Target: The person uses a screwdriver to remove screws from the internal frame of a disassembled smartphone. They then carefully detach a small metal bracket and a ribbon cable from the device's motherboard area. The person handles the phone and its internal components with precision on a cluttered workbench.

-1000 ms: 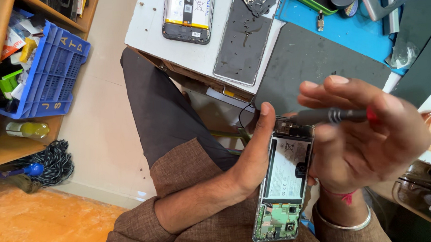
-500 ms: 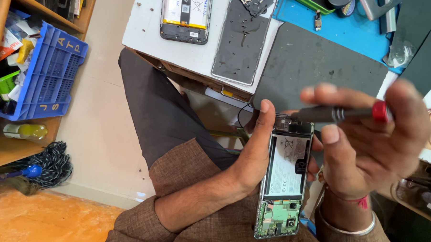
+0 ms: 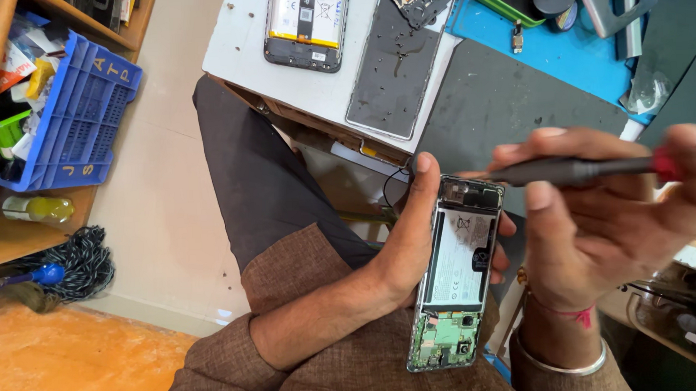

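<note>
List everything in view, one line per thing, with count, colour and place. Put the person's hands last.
opened phone: 1, silver frame with pale battery and green circuit board, held in the left hand
screwdriver: 1, dark grey with red end, in the right hand, tip over the phone's top end
second opened phone: 1, dark with white battery, on the white table top
grey panel: 1, flat beside that phone
white table: 1, top centre
dark mat: 1, grey, on the bench
blue mat: 1, upper right
blue crate: 1, left shelf
mop: 1, dark, lower left
left hand: 1, gripping the phone
right hand: 1, gripping the screwdriver
</note>
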